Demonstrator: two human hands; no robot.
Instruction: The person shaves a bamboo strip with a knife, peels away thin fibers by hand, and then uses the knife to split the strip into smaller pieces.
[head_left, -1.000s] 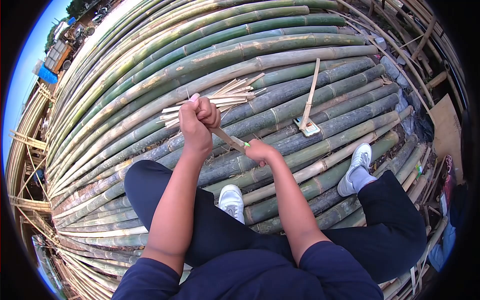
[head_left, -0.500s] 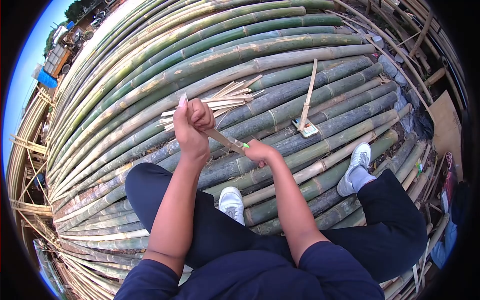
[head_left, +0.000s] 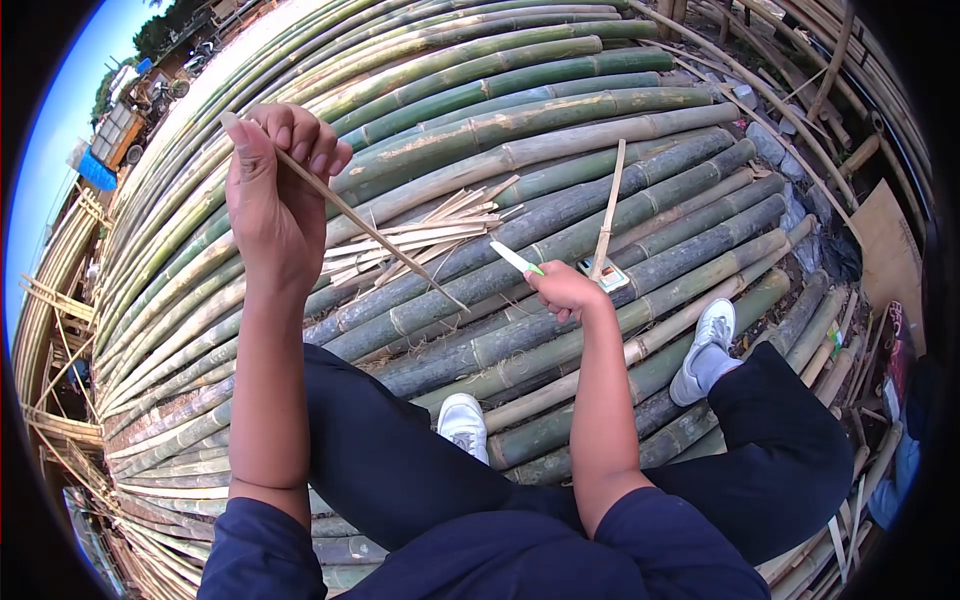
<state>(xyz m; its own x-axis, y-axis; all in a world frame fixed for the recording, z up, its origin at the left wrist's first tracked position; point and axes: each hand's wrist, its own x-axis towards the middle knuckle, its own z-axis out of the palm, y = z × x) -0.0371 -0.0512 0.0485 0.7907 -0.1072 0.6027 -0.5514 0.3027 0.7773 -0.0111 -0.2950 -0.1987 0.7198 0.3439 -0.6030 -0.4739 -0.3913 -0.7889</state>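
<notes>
My left hand (head_left: 285, 185) is raised at the left, its fingers closed around one end of a thin bamboo strip (head_left: 375, 232). The strip slants down to the right, its far tip free above the poles. Lower and to the right, my right hand (head_left: 568, 290) grips a knife with a green handle (head_left: 537, 269). The knife's pale blade points up and left, apart from the strip. Between and beyond my hands, a pile of split bamboo strips (head_left: 420, 235) lies on the bamboo poles (head_left: 440, 320).
Just beyond my right hand lies a phone (head_left: 612, 277) with a longer bamboo strip (head_left: 609, 210) across it. My white shoes (head_left: 463, 425) rest on the poles. At the right stand a brown board (head_left: 895, 250) and stones (head_left: 768, 143). A truck (head_left: 125, 125) is far left.
My left hand has risen to the left with the bamboo strip. My right hand has moved right with the knife, so blade and strip, together before, are now apart.
</notes>
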